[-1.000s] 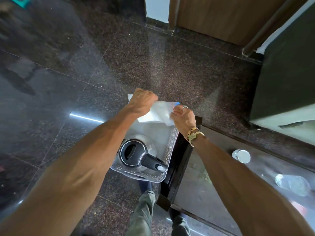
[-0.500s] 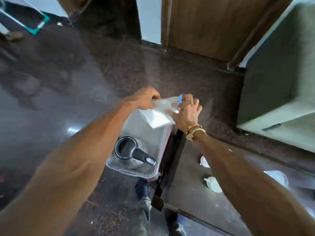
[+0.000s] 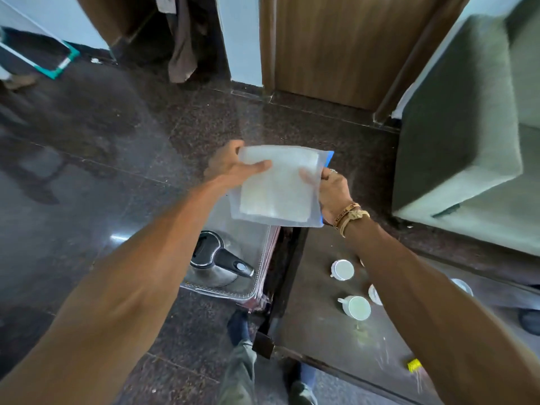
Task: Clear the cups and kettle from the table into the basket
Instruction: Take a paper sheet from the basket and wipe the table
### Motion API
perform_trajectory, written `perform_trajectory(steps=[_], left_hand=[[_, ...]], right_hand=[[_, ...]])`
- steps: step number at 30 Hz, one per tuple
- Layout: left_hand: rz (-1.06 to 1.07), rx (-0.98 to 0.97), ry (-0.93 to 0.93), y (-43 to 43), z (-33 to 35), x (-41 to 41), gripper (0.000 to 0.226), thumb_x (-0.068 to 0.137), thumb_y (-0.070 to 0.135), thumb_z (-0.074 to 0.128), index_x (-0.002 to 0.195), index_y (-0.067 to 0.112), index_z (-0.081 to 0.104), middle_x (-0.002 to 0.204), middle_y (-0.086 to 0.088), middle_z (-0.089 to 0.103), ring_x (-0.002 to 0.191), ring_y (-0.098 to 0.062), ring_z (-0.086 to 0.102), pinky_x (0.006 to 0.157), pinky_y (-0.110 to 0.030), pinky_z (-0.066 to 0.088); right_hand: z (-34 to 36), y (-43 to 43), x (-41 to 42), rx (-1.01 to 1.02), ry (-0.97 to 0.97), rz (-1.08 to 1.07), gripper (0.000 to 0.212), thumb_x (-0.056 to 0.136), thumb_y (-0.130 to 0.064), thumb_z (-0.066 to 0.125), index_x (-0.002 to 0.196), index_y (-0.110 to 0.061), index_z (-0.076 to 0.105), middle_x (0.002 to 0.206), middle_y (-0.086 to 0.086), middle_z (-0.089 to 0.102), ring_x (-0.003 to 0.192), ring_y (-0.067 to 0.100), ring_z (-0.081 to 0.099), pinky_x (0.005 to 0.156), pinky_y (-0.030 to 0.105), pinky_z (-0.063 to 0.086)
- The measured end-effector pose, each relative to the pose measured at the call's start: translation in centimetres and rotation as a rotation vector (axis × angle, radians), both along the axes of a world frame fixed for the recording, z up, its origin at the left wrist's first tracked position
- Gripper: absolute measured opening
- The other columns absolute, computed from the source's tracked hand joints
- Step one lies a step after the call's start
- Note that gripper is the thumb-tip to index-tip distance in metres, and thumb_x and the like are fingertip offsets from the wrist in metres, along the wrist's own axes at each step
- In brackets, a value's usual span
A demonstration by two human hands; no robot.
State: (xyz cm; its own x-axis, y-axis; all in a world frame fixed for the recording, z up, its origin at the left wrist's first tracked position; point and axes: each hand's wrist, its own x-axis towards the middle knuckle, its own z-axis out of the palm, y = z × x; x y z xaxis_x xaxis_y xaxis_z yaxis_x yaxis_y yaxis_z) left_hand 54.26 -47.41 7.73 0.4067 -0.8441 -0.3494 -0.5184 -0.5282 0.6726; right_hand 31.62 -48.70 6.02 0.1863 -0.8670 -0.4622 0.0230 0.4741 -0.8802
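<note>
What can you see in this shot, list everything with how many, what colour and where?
kettle: one, steel with black lid and handle, in the basket
basket: one, clear with silvery rim, beside the table's left edge
cups: two in full view, white, on the table; a third partly hidden
table: one, dark, lower right
pouch: one, clear with white contents, held above the basket
armchair: one, grey-green, right
door: one, brown wood, top centre
left hand: grips the pouch's left edge
right hand: grips its right edge

The dark table (image 3: 315,331) carries white cups (image 3: 356,307) and a yellow scrap (image 3: 414,366).
</note>
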Motion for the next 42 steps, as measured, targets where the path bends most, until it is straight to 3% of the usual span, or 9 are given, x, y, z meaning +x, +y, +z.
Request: perform_trajectory(steps=[4, 8, 17, 21, 23, 25, 28, 33, 42], left_hand=[[0.122, 0.126, 0.683, 1.3, -0.7, -0.5, 0.067, 0.067, 0.036, 0.089, 0.121, 0.005, 0.065, 0.116, -0.008, 0.074, 0.096, -0.022, 0.075, 0.075, -0.037, 0.061], [0.19, 0.005, 0.841, 1.7, -0.7, -0.6, 0.034, 0.078, 0.007, 0.082, 0.109, 0.01, 0.071, 0.104, -0.008, 0.078, 0.092, -0.022, 0.076, 0.073, -0.039, 0.063], [0.369, -0.068, 0.792, 1.8, -0.3, -2.6, 0.035, 0.08, 0.004, 0.081, 0.112, 0.005, 0.068, 0.112, -0.014, 0.074, 0.095, -0.027, 0.072, 0.085, -0.045, 0.059], [0.38, -0.151, 0.356, 2.4, -0.1, -5.6, 0.062, 0.077, 0.034, 0.086, 0.127, 0.008, 0.06, 0.108, 0.0, 0.065, 0.097, -0.018, 0.063, 0.077, -0.025, 0.049], [0.357, -0.335, 0.283, 2.7, 1.1, -7.6, 0.053, 0.074, 0.056, 0.08, 0.109, 0.017, 0.069, 0.099, 0.006, 0.068, 0.092, -0.015, 0.067, 0.077, -0.025, 0.049], [0.206, -0.415, 0.34, 2.9, 2.4, -9.5, 0.05, 0.07, 0.069, 0.074, 0.081, 0.02, 0.071, 0.078, 0.005, 0.072, 0.075, -0.014, 0.067, 0.071, -0.029, 0.053], [-0.054, -0.475, 0.276, 2.6, 3.8, -11.8, 0.049, 0.068, 0.067, 0.076, 0.062, 0.019, 0.067, 0.059, 0.01, 0.065, 0.055, 0.0, 0.054, 0.056, -0.016, 0.045], [-0.187, -0.41, 0.029, 1.7, 4.2, -12.0, 0.024, 0.074, 0.043, 0.077, 0.072, 0.02, 0.076, 0.067, 0.01, 0.071, 0.058, 0.0, 0.056, 0.06, -0.029, 0.048], [-0.254, -0.324, 0.036, 3.2, 3.4, -12.2, 0.043, 0.072, 0.061, 0.077, 0.067, 0.019, 0.069, 0.065, 0.004, 0.071, 0.058, -0.011, 0.064, 0.061, -0.029, 0.055]], right_hand=[[0.1, 0.0, -1.5, 0.15, -0.188, -0.087, 0.044, 0.094, -0.022, 0.068, 0.129, 0.003, 0.059, 0.127, 0.024, 0.065, 0.119, 0.046, 0.06, 0.1, 0.06, 0.049], [0.8, 0.5, -2.8, 0.173, -0.258, -0.025, 0.043, 0.095, -0.021, 0.066, 0.132, 0.0, 0.059, 0.13, 0.021, 0.064, 0.121, 0.041, 0.06, 0.102, 0.058, 0.048], [5.3, 1.1, -3.6, -0.061, -0.097, -0.027, 0.029, 0.087, -0.003, 0.073, 0.113, 0.01, 0.067, 0.114, 0.024, 0.071, 0.102, 0.04, 0.069, 0.093, 0.055, 0.055], [7.2, 1.2, -3.8, -0.372, 0.253, -0.028, 0.006, 0.08, -0.017, 0.08, 0.086, -0.017, 0.079, 0.086, -0.004, 0.077, 0.08, 0.013, 0.075, 0.074, 0.027, 0.061], [7.7, 1.4, -3.9, -0.514, 0.44, -0.006, 0.009, 0.076, -0.025, 0.082, 0.085, -0.021, 0.08, 0.076, -0.015, 0.072, 0.069, -0.001, 0.068, 0.068, 0.018, 0.056], [8.0, 1.6, -3.7, -0.622, 0.606, 0.048, 0.012, 0.077, -0.028, 0.079, 0.08, -0.017, 0.079, 0.073, -0.008, 0.072, 0.069, 0.009, 0.068, 0.068, 0.025, 0.056], [7.9, 1.7, -3.7, -0.702, 0.772, 0.126, 0.019, 0.082, -0.032, 0.073, 0.067, -0.02, 0.072, 0.067, -0.001, 0.067, 0.065, 0.02, 0.061, 0.064, 0.035, 0.051], [6.9, 1.5, -4.6, -0.71, 0.908, 0.2, 0.035, 0.088, -0.042, 0.068, 0.067, -0.015, 0.071, 0.059, -0.004, 0.057, 0.061, 0.021, 0.054, 0.06, 0.035, 0.047], [6.6, 2.2, -5.2, -0.667, 0.91, 0.232, 0.014, 0.084, -0.027, 0.068, 0.075, -0.019, 0.075, 0.073, -0.005, 0.067, 0.072, 0.024, 0.062, 0.071, 0.038, 0.056]])
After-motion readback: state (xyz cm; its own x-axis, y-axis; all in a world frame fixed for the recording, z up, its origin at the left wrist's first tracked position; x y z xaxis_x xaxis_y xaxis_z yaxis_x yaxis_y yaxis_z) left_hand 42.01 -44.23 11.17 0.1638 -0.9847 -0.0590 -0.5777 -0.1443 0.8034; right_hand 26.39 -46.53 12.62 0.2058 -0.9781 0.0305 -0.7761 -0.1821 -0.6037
